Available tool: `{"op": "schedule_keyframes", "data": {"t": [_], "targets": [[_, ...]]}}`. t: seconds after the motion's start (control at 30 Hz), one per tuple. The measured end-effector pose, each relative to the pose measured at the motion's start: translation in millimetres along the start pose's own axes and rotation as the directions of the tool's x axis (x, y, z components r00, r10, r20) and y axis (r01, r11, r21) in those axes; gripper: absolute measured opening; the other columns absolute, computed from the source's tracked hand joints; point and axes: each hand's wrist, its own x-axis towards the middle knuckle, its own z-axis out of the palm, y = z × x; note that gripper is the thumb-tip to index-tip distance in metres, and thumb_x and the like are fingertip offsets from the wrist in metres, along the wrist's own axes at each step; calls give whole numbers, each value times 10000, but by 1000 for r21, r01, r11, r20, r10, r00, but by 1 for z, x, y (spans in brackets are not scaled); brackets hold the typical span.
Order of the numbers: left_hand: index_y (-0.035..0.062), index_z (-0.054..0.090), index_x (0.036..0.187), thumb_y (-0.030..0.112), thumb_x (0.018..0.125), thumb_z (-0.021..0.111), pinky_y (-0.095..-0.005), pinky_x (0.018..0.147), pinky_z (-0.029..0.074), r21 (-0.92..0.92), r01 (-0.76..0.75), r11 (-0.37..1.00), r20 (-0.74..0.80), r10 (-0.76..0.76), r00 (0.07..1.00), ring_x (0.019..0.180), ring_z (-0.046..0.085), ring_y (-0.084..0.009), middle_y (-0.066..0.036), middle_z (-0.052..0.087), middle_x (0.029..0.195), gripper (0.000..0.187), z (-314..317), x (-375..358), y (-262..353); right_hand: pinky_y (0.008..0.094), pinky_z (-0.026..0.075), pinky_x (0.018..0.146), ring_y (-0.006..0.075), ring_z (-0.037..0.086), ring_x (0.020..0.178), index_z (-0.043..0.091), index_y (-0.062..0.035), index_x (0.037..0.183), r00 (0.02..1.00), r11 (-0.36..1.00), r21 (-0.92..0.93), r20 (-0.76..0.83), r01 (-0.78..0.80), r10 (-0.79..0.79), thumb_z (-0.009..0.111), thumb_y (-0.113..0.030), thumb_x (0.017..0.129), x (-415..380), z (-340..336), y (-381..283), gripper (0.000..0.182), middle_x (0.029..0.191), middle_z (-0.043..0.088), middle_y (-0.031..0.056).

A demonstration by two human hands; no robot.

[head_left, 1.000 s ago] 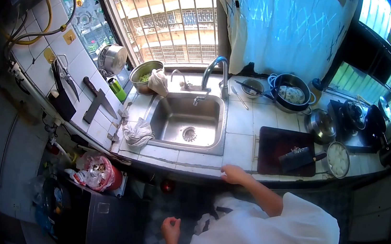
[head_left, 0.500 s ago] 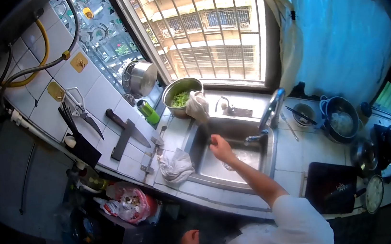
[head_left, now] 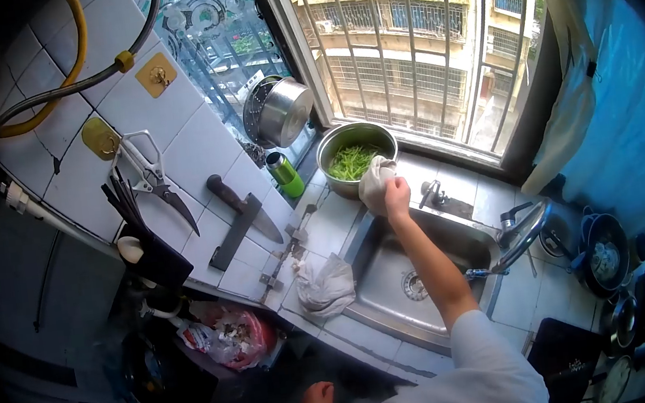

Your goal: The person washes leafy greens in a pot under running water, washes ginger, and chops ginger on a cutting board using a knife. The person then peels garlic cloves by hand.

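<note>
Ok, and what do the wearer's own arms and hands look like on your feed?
The right hand and left hand are bare, with no gloves visible. The right arm has a loose, plain white short sleeve, leaving the forearm uncovered. I see no watch there. The left sleeve isn't clearly visible.

Cloth (head_left: 373, 188) is off-white, plain and crumpled; it lies bunched at the pot's (head_left: 339, 186) sink-side rim, lower end beside the sink (head_left: 382, 266)
</note>
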Motion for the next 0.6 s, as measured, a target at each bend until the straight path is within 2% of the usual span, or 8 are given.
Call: {"op": "schedule_keyframes", "data": {"t": [0.03, 0.07, 0.2, 0.27, 0.37, 0.4, 0.47, 0.6], "targets": [[32, 630, 863, 174, 790, 564, -388, 719, 465, 7, -26, 1000, 27, 26, 999, 813, 583, -341, -165, 616, 859, 173, -1, 7, 1, 289, 399, 637, 145, 486, 674, 526, -1, 785, 993, 967, 241, 65, 83, -101, 531, -215, 817, -12, -1, -20, 216, 709, 530, 58], [33, 630, 867, 173, 792, 561, -389, 725, 464, 15, -55, 998, 52, 54, 997, 818, 582, -341, -167, 614, 867, 173, -3, 14, 3, 250, 374, 613, 91, 427, 667, 516, -3, 780, 973, 957, 237, 117, 168, -200, 502, -167, 834, -20, -1, -37, 173, 705, 498, 18], [33, 628, 877, 174, 798, 554, -391, 749, 457, 37, -152, 988, 92, 148, 985, 845, 574, -336, -164, 612, 887, 178, -9, 44, 8, 299, 399, 638, 165, 491, 665, 505, -4, 770, 889, 904, 226, 207, 364, -410, 509, -181, 828, -71, -13, -121, 186, 708, 532, 67], [33, 627, 884, 176, 800, 551, -393, 770, 449, 5, -259, 966, 111, 256, 960, 866, 566, -334, -159, 609, 899, 182, -10, 57, 4, 374, 413, 664, 291, 538, 709, 498, -7, 773, 649, 504, -417, 380, 756, -659, 505, -198, 826, -93, -23, -147, 199, 748, 561, 149], [40, 628, 886, 180, 804, 547, -393, 777, 446, -5, -363, 932, 137, 360, 923, 874, 562, -332, -149, 611, 908, 181, -23, 71, 5, 444, 405, 693, 386, 525, 776, 494, -7, 781, 798, 652, -468, 430, 597, -422, 498, -214, 824, -122, -33, -170, 212, 802, 558, 212], [36, 629, 888, 167, 800, 552, -388, 778, 448, 5, -374, 928, 141, 369, 919, 878, 565, -329, -150, 614, 918, 176, -30, 74, 4, 447, 407, 698, 382, 529, 784, 497, -3, 792, 833, 807, -328, 449, 491, -324, 491, -222, 825, -131, -36, -177, 221, 801, 559, 214], [27, 621, 912, 163, 800, 557, -379, 781, 450, -36, -411, 911, 133, 412, 902, 883, 569, -321, -154, 611, 930, 187, -38, 79, -5, 452, 414, 688, 380, 534, 775, 498, -3, 792, 798, 716, -387, 442, 581, -409, 505, -237, 819, -154, -41, -173, 235, 778, 554, 216], [5, 518, 1115, 139, 800, 587, -347, 805, 450, -185, -310, 932, 86, 330, 940, 917, 578, -280, -174, 585, 1017, 349, -53, 87, -12, 428, 422, 679, 361, 541, 762, 510, -15, 817, 792, 796, -340, 550, 501, -263, 527, -261, 813, -215, -45, -145, 246, 786, 562, 195]]}}
